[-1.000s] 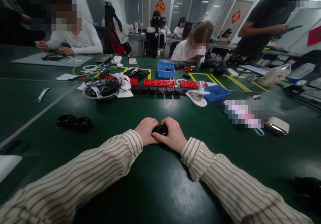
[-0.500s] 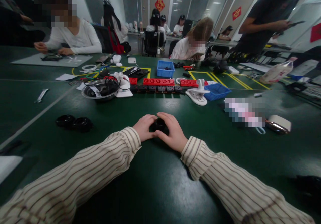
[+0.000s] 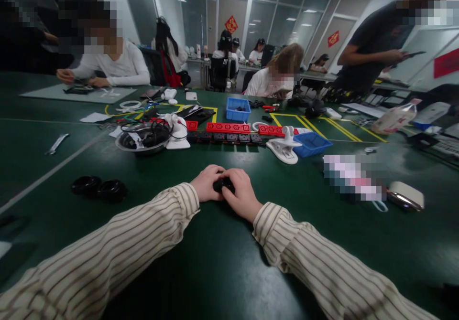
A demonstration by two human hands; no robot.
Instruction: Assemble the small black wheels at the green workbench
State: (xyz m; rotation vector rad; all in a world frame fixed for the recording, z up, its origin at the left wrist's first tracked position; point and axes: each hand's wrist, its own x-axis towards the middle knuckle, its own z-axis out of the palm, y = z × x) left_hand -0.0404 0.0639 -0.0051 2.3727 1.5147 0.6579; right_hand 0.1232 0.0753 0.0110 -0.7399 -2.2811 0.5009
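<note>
A small glossy black round piece (image 3: 225, 185) sits between my hands, low over the green table (image 3: 172, 262). Its exact kind cannot be made out. My left hand (image 3: 207, 184) is closed around its left side, and my right hand (image 3: 242, 195) wraps it from the right and above. Fingers of both hands cover much of it. To the left on the table lie two glossy black ring-shaped pieces (image 3: 112, 190), side by side, each with a hollow centre.
Ahead stand a metal bowl (image 3: 124, 142) of black cables, red and black socket strips (image 3: 228, 128), a white clamp stand (image 3: 285, 150) and a blue tray (image 3: 311, 144). A wrench (image 3: 57, 144) lies left, a pale case (image 3: 407, 195) right. Several people are around the table and behind.
The black piece has tilted, its hollow end no longer facing up. My right fingers have curled closer over it. The view has shifted slightly.
</note>
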